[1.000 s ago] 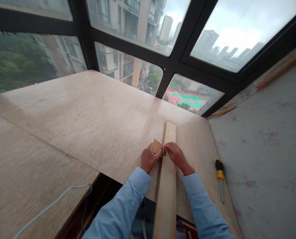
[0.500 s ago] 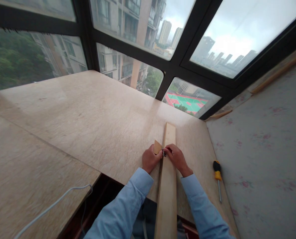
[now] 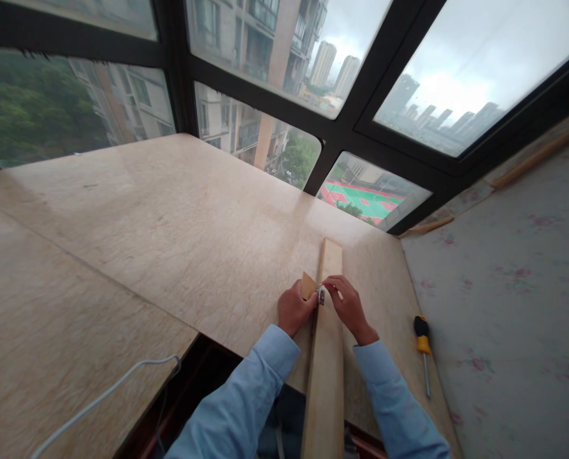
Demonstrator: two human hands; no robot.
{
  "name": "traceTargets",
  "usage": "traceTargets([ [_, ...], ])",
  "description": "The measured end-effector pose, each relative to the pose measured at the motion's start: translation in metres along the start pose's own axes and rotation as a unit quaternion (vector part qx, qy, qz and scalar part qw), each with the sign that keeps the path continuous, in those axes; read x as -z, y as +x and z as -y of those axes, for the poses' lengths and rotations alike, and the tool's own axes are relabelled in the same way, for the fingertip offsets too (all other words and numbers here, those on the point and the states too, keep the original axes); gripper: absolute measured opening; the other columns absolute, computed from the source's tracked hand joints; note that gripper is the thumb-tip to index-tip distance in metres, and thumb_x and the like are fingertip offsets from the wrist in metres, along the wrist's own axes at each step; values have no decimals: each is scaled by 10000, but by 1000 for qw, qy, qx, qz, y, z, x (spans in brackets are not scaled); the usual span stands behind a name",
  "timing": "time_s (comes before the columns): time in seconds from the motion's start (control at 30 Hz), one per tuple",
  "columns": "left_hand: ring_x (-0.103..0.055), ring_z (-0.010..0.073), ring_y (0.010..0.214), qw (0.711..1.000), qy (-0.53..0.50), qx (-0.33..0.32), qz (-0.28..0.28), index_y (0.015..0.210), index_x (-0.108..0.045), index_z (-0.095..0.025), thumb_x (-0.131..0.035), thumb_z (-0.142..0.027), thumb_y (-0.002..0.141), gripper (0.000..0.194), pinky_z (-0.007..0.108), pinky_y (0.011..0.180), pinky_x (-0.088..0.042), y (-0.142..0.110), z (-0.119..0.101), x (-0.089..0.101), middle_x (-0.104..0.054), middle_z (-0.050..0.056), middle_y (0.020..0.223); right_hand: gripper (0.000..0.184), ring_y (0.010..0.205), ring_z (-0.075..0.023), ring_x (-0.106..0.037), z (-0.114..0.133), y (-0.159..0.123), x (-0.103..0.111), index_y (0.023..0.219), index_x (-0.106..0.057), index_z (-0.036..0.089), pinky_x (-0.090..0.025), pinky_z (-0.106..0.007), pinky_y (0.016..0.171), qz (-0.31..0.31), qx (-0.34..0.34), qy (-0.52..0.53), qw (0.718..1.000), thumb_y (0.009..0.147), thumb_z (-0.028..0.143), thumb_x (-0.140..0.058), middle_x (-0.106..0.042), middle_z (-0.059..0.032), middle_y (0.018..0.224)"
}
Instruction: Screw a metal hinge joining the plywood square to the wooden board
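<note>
1. Trailing over the tabletop, a white cable met a dark opening.
2. I had the left hand closed on a tan piece.
3. The right hand bunched at a metal fitting over a wooden board, its grip unclear.
4. A screwdriver lay beside the wall.

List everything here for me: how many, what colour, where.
Windows: several panes, dark-framed, top
Buildings: several, grey and beige, outside
Trees: several, green, outside
Court: one, green and red, outside
Wall: one, whitish with pink flowers, right
Counter: one, beige, below the windows
Cord: one, white, lower left
Screwdriver: one, black-yellow, near the wall
Plank: one, pale wood, centre, lengthwise
Metal piece: one, silvery, plank's left edge
Brown piece: one, tan, beside the plank
Sleeves: two, light blue, lower centre
Left hand: one, bare, holding brown piece
Right hand: one, bare, by the metal piece
</note>
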State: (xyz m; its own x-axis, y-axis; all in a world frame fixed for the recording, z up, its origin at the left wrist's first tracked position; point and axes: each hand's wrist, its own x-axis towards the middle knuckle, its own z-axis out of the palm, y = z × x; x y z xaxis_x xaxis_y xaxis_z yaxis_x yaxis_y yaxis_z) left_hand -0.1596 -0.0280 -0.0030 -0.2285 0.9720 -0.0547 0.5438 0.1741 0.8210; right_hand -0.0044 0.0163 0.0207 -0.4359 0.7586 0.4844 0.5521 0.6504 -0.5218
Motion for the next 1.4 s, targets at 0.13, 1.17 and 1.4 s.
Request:
traceTargets([
  [0.13,-661,237,797,1000,-15,-3,4,980,-614,-179,-590,-440,833,300,274,611,-347,0,0,1,-717,90,883,133,849,-181,-614,16,19,-2,937,-652,205,-507,-309,716,-4,-22,57,998,933,219,-520,-655,-62,911],
  [1.17,-682,315,890,995,47,-14,84,739,-723,-135,-516,-243,843,256,351,738,-453,1,2,3,-730,197,913,209,896,-171,-649,104,151,-134,1041,-639,174,-499,-293,765,260,72,39,962,833,180,-650,-693,-86,1044],
  [1.4,-682,242,761,998,-44,10,36,817,-735,-153,-609,-346,783,233,286,646,-421,0,1,4,-742,110,813,124,834,-157,-664,76,95,-53,952,-677,197,-536,-278,696,160,3,130,979,866,247,-602,-708,-56,947],
])
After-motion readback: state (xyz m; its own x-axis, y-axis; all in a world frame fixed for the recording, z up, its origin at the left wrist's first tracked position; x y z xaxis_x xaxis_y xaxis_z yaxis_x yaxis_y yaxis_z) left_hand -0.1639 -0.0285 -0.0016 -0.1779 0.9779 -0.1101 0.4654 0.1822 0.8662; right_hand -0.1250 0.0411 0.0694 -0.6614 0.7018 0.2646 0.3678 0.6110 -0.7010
